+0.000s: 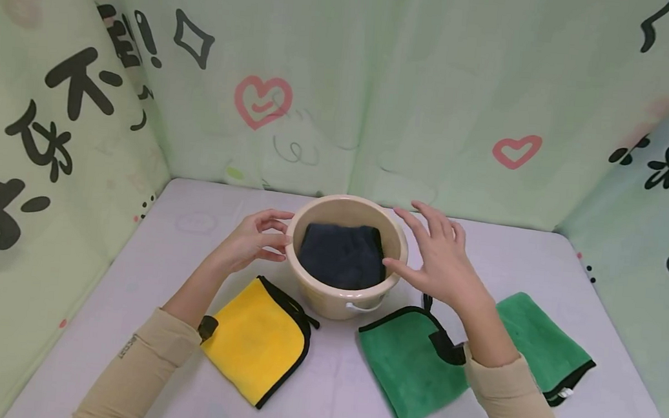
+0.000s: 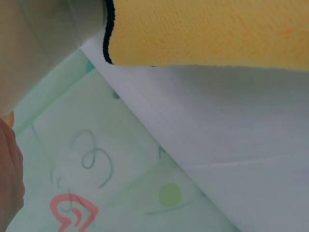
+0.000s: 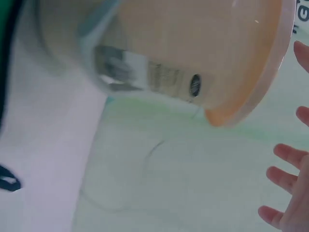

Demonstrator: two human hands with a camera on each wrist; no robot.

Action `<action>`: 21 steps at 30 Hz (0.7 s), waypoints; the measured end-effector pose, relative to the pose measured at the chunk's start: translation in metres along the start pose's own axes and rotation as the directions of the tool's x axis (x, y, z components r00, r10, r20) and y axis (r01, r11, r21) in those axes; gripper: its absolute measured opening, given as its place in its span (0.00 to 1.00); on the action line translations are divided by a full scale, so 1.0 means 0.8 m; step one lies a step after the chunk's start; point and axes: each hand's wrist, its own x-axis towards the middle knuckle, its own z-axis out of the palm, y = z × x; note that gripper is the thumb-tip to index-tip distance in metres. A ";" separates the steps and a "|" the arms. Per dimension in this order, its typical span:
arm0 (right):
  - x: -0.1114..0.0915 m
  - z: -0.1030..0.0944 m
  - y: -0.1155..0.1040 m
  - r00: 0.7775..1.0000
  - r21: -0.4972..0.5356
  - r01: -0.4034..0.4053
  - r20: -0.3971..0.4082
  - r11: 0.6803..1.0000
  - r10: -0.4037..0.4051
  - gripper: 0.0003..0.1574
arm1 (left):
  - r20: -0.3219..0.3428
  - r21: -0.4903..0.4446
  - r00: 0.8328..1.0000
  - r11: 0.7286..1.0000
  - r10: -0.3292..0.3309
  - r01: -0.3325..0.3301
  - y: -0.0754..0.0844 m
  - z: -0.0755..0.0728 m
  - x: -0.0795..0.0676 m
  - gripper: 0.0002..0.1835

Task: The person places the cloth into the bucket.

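Observation:
A beige bucket (image 1: 324, 304) stands upright with a folded dark navy cloth (image 1: 341, 258) inside. My left hand (image 1: 255, 241) is at the bucket's left rim, its fingers loosely bent and the fingertips right at the edge. On the other side my right hand (image 1: 440, 258) spreads its fingers, with the thumb overlapping the right rim in the head view. Nothing is held in it. The right wrist view shows the bucket's side (image 3: 178, 53) with a printed label, and the spread fingertips (image 3: 287, 154) apart from the rim.
A folded yellow cloth (image 1: 257, 346) with black edging lies front left of the bucket. Front right is a green cloth (image 1: 411, 366); another green cloth (image 1: 541, 340) lies beyond the right forearm. Printed curtains (image 1: 435, 99) enclose the pale table (image 1: 205, 226) at the back and sides.

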 end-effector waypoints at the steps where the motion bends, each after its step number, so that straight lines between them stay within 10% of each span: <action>1: -0.009 0.002 0.004 1.000 0.002 -0.014 -0.018 1.000 0.014 0.52 | 0.001 -0.001 1.000 1.000 0.000 0.000 0.000 0.000 0.000 0.26; 12: -0.102 0.045 0.020 0.995 -0.003 -0.096 -0.032 0.995 0.096 0.60 | -0.003 0.008 1.000 1.000 0.011 -0.011 0.000 -0.004 -0.002 0.27; 21: -0.152 0.088 0.005 0.974 -0.013 -0.150 0.170 0.989 0.150 0.66 | 0.000 -0.004 1.000 1.000 0.008 -0.008 0.001 -0.002 -0.001 0.27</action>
